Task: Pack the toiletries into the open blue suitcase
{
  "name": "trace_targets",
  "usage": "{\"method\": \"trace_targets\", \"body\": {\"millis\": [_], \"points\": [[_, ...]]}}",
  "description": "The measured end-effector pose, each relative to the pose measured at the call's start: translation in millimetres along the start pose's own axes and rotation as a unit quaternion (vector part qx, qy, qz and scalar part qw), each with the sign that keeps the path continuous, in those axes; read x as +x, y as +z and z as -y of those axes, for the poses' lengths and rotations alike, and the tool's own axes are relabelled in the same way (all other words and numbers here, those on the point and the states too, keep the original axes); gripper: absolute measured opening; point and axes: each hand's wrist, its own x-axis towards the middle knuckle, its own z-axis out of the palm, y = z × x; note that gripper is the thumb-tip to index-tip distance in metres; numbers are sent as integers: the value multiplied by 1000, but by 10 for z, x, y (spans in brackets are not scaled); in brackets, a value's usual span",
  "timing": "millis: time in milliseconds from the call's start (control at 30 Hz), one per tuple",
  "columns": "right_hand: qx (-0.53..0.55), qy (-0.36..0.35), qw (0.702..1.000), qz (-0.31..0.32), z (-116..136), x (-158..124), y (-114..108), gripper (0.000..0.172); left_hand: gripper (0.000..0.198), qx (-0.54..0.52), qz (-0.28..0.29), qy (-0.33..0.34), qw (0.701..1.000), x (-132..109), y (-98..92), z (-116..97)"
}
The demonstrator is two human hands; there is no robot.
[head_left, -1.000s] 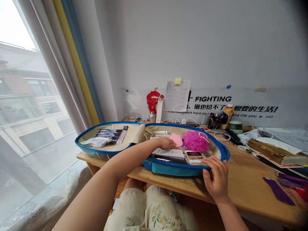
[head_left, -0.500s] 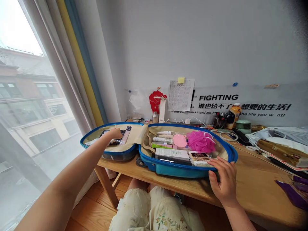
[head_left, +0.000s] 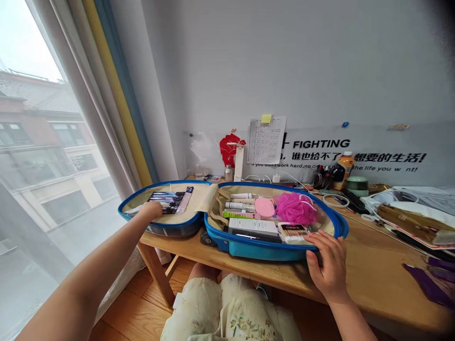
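On the table lies an opened small blue suitcase (head_left: 270,258) with a beige lining. My left hand (head_left: 152,209) is inside its left half, at the near edge of a clear pack of slender dark sticks (head_left: 174,199); the fingers are mostly hidden. My right hand (head_left: 329,263) rests on the near rim of the right half, fingers apart, fingertips beside a box of cotton swabs (head_left: 293,232). Also in that half are a pink bath puff (head_left: 295,208), a pink oval case (head_left: 265,207), a white box (head_left: 252,226), a green tube (head_left: 241,215) and white tubes (head_left: 240,206).
Behind the suitcase stand a white upright stand (head_left: 239,163) and a small silver bottle (head_left: 228,173). To the right are an orange drink bottle (head_left: 343,170), cables, a brown pouch (head_left: 401,220) and purple cloth (head_left: 428,284). A window and curtain (head_left: 103,94) border the left.
My left hand has moved toward me and to the left, from over the pack to its near edge, uncovering more of it. My right hand stays on the rim.
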Motion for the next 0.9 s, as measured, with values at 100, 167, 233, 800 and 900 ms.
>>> {"method": "trace_targets", "body": {"millis": [100,167,233,800,900], "points": [[-2,-2,1000,0,7,5,1,23,34,-16,-29,-50,998,-55,-234,22],[1,-4,1000,-4,12,9,3,23,42,-38,-63,-58,996,-107,-451,7],[2,-3,1000,-4,17,14,3,23,47,-64,-100,-47,992,-181,-672,-68],[4,9,1000,4,27,16,-10,23,47,-213,-164,263,927,-1018,-990,-2403],[10,11,1000,0,26,15,-6,23,49,-206,-161,304,916,-1052,-910,-2656]]}}
